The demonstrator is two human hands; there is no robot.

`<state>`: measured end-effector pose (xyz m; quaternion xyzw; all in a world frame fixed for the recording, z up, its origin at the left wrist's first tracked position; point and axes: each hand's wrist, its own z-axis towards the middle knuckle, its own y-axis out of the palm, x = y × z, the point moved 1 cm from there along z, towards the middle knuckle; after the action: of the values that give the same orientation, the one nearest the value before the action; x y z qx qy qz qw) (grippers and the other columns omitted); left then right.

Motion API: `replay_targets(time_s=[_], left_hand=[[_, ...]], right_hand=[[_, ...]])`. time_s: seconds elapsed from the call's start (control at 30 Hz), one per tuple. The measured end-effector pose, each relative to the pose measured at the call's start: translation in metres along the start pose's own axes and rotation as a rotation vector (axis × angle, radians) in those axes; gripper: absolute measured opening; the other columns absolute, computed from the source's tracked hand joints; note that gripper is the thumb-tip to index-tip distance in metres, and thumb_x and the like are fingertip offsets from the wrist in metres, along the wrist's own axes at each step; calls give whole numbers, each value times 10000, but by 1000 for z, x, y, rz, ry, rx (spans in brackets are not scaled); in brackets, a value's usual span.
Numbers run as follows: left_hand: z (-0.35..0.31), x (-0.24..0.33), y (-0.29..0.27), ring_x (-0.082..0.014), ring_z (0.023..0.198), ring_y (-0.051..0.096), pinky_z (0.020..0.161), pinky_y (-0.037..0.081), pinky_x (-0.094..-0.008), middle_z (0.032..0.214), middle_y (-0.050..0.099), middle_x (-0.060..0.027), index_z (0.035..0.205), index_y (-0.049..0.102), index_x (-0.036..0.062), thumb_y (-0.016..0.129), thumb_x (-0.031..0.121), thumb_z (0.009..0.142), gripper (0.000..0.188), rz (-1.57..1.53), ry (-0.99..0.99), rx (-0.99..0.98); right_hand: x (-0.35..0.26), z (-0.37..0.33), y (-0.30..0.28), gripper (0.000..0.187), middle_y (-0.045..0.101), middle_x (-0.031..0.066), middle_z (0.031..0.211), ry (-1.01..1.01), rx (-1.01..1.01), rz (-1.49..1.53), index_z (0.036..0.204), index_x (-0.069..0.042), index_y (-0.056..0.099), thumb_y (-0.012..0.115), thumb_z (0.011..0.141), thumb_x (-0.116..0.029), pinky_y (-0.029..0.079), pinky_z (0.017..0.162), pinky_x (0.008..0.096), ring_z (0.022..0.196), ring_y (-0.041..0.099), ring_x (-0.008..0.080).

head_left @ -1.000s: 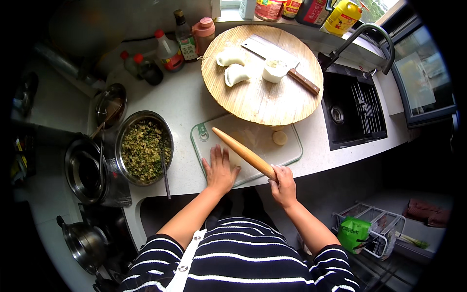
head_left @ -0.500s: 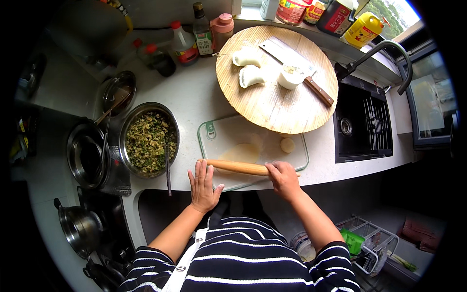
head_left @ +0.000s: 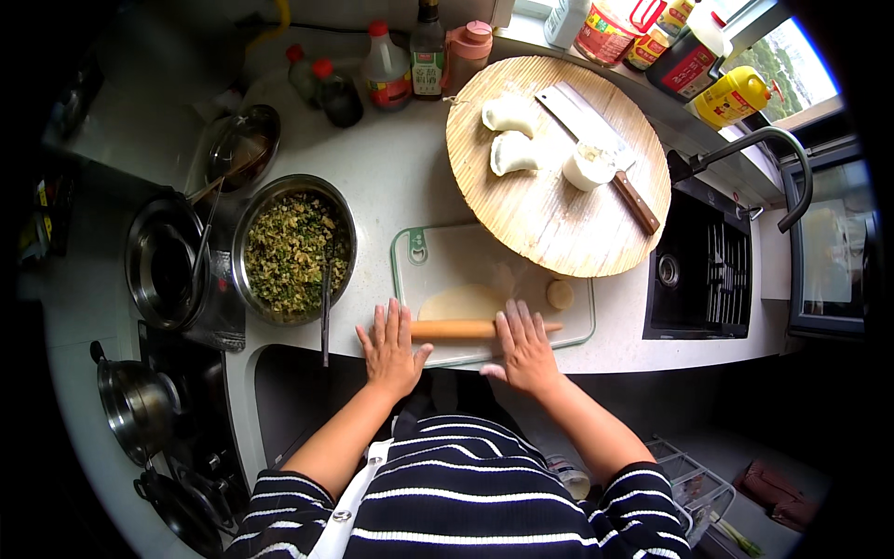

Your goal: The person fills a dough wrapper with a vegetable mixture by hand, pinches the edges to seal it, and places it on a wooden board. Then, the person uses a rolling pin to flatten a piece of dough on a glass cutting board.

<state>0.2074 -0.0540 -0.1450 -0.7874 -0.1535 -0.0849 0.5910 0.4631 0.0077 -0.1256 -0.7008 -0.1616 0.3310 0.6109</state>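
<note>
A wooden rolling pin lies crosswise over a white, green-edged cutting board. My left hand rests on its left end with fingers stretched flat. On the right part of the pin lies my right hand, its fingers extended and the thumb apart. Just beyond the pin is a thin sheet of rolled dough, its near edge hidden by the pin. A small round piece of dough sits on the board's right side.
Behind the board, a round wooden board carries two folded dumplings, a white cup and a cleaver. To the left stands a metal bowl of chopped filling with chopsticks. A black sink is at right; bottles line the back.
My right hand has gone from gripping the pin's right end to lying flat on it, shifted left. The pin is now more level. The whole view has shifted slightly.
</note>
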Motion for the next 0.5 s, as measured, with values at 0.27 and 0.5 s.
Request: replay_targets(time_s=[0.27,0.5], left_hand=[[56,23,-28,-382,1461,12,1083,-14,-683,1592,54,-163,1508,182,50,456,487,938,768,59,-22,5],[58,19,-15,-381,1461,-14,1063,-25,-707,1597,14,-145,1524,124,82,488,492,922,814,56,35,20]], right_hand=[[14,28,4,1029,270,276,1471,145,-62,18,1442,36,254,604,754,-644,252,1079,586,1359,266,454],[16,18,-5,988,299,262,1459,107,16,13,1418,35,302,571,766,-657,243,1093,555,1365,267,425]])
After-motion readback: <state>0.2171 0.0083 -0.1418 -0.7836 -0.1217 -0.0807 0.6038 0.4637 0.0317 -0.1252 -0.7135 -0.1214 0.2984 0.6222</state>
